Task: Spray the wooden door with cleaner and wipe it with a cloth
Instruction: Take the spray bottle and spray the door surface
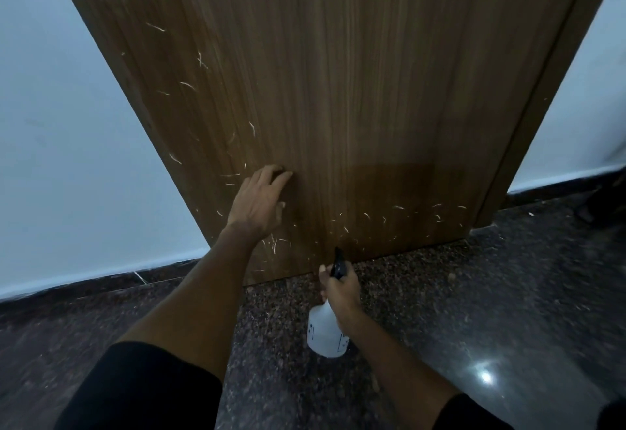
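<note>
Wooden door (pixel 338 91): brown vertical grain, pale scratch-like marks (pixel 203 62) scattered across its left and lower parts, a darker patch low on its right side, bottom edge meeting the speckled dark floor (pixel 440 294). Left hand (pixel 259 201): against the door's lower left, fingers curled with the tips touching the wood; whether it holds anything I cannot tell. Right hand (pixel 340 289): clasped around the neck of a white spray bottle (pixel 325 331) with black nozzle, just before the door's bottom edge, above the floor.
</note>
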